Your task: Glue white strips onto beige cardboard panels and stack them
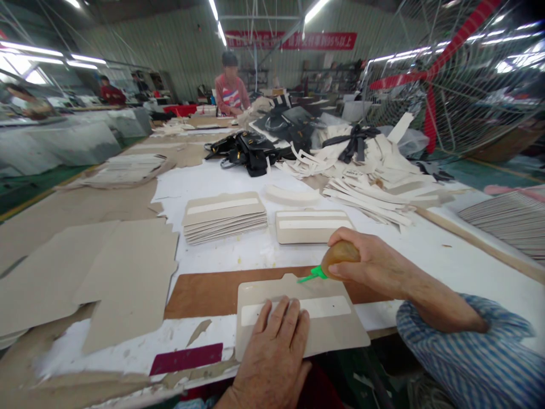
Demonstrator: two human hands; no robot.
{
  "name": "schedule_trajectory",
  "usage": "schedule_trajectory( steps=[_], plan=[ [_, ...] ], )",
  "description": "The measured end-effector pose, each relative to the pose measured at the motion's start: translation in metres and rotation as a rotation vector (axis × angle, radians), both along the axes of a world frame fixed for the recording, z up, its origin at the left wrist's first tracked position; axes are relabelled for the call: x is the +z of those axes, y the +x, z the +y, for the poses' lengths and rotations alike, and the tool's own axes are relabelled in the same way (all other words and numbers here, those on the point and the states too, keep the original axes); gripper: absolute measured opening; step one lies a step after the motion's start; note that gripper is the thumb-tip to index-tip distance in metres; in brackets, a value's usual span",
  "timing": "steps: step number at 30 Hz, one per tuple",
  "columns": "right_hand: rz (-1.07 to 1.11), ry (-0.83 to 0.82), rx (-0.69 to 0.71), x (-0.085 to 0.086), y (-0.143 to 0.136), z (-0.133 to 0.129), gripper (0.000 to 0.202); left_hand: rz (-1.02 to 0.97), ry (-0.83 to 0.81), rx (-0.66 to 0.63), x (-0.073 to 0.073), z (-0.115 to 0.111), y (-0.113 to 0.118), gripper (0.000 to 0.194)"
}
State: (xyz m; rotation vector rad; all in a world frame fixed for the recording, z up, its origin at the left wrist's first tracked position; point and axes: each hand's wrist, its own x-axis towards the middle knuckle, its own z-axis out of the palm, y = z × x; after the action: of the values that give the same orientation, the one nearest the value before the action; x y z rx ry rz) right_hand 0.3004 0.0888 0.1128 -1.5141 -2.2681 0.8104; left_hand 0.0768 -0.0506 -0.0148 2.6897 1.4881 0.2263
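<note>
A beige panel [327,335] with a white strip [327,307] across it lies at the table's front edge, partly over a brown board [200,292]. My left hand [276,346] rests flat on the panel's left part, fingers spread over the strip's left end. In my right hand [361,258] is an amber squeeze bottle [342,255], tilted so that its green nozzle [313,274] points down left at the panel's upper edge. Behind the board sit a stack of beige panels [225,221] and a smaller pile with white strips [313,233].
Large beige sheets [131,272] cover the left side; a maroon strip [187,359] lies at the front. Black straps [247,150] and white offcuts [370,193] are heaped farther back. A fan [430,76] stands at right. A person [231,91] is at the far end.
</note>
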Motion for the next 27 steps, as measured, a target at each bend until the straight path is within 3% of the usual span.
schedule_trajectory(
  steps=[5,9,11,13,16,20,23,27],
  plan=[
    [0.026,-0.004,0.017,-0.003,-0.014,0.0,0.023,-0.006,0.014,0.001,-0.002,0.0,0.001,0.067],
    [0.129,-0.074,-0.045,-0.018,-0.026,0.001,0.035,0.006,0.038,0.005,-0.001,0.001,0.0,0.067],
    [0.289,-0.147,-0.125,-0.03,-0.027,0.001,0.049,0.018,0.062,-0.003,-0.002,0.002,-0.001,0.067],
    [0.592,-0.25,-0.201,-0.042,-0.022,0.002,0.057,0.033,0.106,-0.017,-0.005,0.003,-0.002,0.066],
    [1.09,-0.35,-0.33,-0.057,0.003,0.007,0.045,0.061,0.222,-0.046,-0.013,0.006,-0.006,0.065],
    [1.494,-0.235,-0.662,-0.075,0.059,0.018,0.032,0.076,0.468,-0.104,-0.032,0.014,-0.016,0.068],
    [1.553,-0.154,-0.841,-0.09,0.105,0.028,0.023,0.052,0.645,-0.129,-0.05,0.022,-0.02,0.052],
    [1.541,-0.075,-0.919,-0.105,0.154,0.036,0.016,-0.056,0.753,-0.033,-0.065,0.031,-0.018,0.032]
  ],
)
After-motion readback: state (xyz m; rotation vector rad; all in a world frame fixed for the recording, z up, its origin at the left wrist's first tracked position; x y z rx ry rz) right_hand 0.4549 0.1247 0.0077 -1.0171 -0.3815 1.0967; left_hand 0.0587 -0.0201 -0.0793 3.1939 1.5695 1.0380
